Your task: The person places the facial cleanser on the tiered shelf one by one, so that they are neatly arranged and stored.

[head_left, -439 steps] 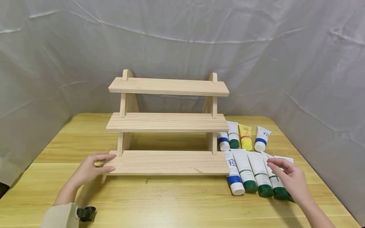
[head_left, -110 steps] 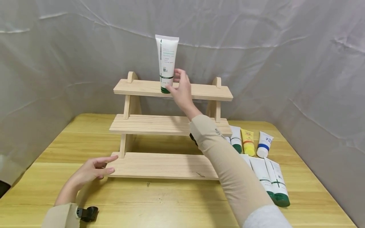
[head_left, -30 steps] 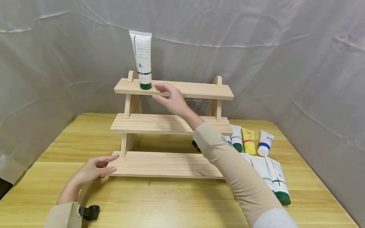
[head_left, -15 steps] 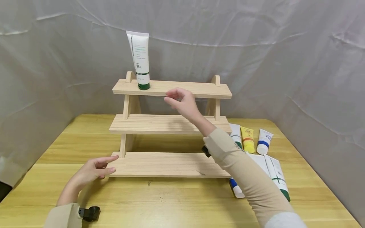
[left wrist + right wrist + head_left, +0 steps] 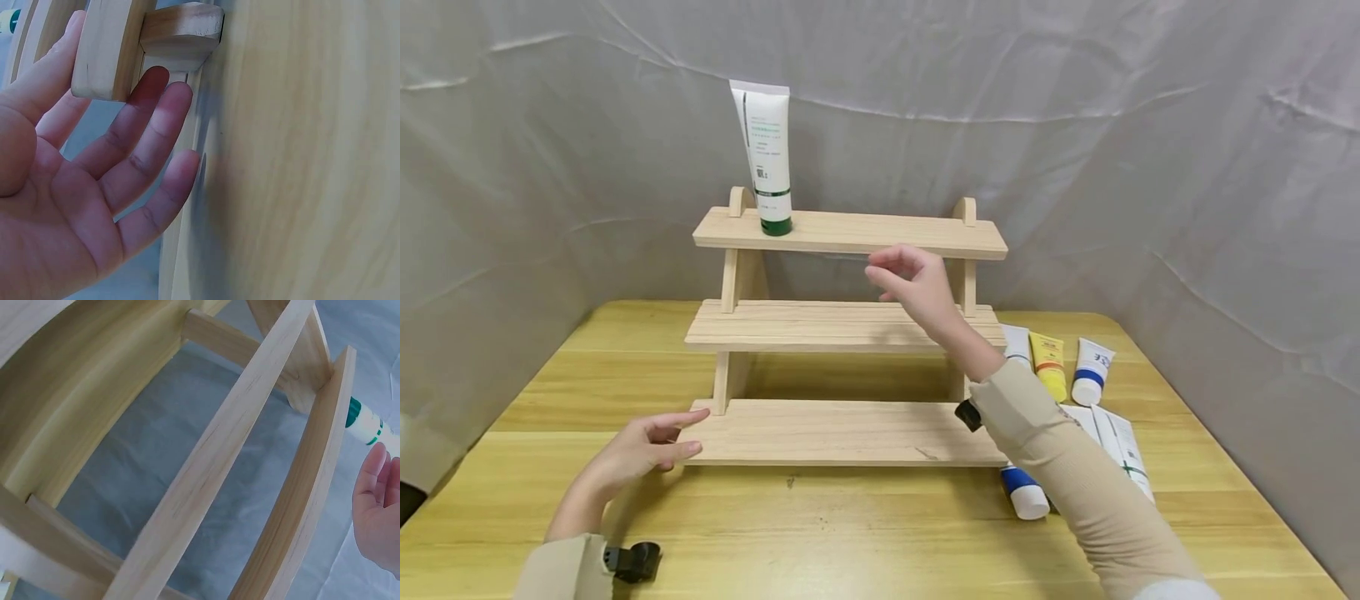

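Note:
A three-tier wooden display stand [image 5: 880, 235] stands on the table. Upright on its cap, a white tube with a dark green cap [image 5: 767, 154] is on the top shelf near the left end. My right hand [image 5: 917, 287] hovers in front of the stand, right of that tube, fingers loosely bent and holding nothing. In the right wrist view, the same hand [image 5: 378, 519] is partly cut off at the edge. At the bottom shelf's left end, my left hand [image 5: 636, 454] holds the board, which lies between thumb and fingers in the left wrist view [image 5: 112, 50].
Right of the stand lie a yellow tube [image 5: 1048, 367], a white tube with a blue band [image 5: 1092, 371], white tubes [image 5: 1127, 454] and a blue-banded tube [image 5: 1026, 496]. My right sleeve [image 5: 1067, 475] hides part of them. A grey cloth [image 5: 880, 67] hangs behind.
My right hand brought the green-capped tube to the top shelf, set it upright near the left end and let go. Since then it has drawn back right and down. My left hand stayed put.

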Available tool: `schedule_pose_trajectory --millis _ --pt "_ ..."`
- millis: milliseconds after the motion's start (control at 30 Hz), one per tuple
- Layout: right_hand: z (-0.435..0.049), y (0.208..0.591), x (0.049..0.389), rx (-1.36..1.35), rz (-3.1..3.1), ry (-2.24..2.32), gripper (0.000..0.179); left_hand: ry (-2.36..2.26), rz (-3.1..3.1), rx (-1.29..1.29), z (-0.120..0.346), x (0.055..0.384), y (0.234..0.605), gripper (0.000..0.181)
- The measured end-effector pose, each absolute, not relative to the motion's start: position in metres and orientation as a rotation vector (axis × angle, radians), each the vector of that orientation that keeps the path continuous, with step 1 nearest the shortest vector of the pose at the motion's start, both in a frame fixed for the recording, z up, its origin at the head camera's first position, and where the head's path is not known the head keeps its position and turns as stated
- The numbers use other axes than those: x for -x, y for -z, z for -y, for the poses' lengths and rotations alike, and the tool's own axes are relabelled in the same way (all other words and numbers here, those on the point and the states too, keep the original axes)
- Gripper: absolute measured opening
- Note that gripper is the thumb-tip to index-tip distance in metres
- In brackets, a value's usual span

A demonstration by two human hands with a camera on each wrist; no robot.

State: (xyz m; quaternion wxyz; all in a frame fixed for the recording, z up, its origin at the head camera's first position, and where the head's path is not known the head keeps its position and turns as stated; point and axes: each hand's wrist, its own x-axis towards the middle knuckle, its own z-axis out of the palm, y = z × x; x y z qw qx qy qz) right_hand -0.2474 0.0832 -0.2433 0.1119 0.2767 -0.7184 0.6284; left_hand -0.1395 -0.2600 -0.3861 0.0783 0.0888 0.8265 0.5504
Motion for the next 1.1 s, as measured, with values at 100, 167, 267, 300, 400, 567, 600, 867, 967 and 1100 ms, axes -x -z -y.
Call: schedule_pose_trajectory --millis 100,167,267,300,400,567,600,867,967,1100 --pt "-0.093 0.245 0.246 -0.803 2.085 -1.853 0.017 -1.644 -2.474 -0.267 0.26 0.14 0.385 0.054" --pt "-0.1 0.246 0.243 -0.8 2.079 -1.852 0.016 -1.645 -2.469 -0.263 0.26 0.14 0.385 0.054" --pt "-0.11 0.248 0.239 -0.787 2.074 -1.845 0.015 -1.651 -2.461 -0.254 0.261 0.14 0.384 0.055" --pt "-0.114 0.249 0.238 -0.782 2.071 -1.839 0.015 -1.654 -2.458 -0.249 0.261 0.14 0.384 0.055" --pt "-0.122 0.251 0.235 -0.762 2.068 -1.842 0.017 -1.653 -2.454 -0.237 0.262 0.14 0.383 0.056" --pt "-0.132 0.256 0.231 -0.769 2.075 -1.824 0.017 -1.659 -2.431 -0.227 0.261 0.141 0.383 0.057" --pt "-0.134 0.256 0.23 -0.773 2.079 -1.807 0.016 -1.662 -2.424 -0.232 0.261 0.141 0.383 0.058" --pt "-0.155 0.263 0.216 -0.75 2.109 -1.723 0.012 -1.66 -2.395 -0.302 0.261 0.142 0.384 0.059" --pt "-0.165 0.267 0.21 -0.724 2.119 -1.718 0.012 -1.654 -2.385 -0.322 0.262 0.142 0.385 0.058" --pt "-0.178 0.272 0.204 -0.676 2.148 -1.716 0.015 -1.648 -2.379 -0.314 0.263 0.142 0.385 0.057"
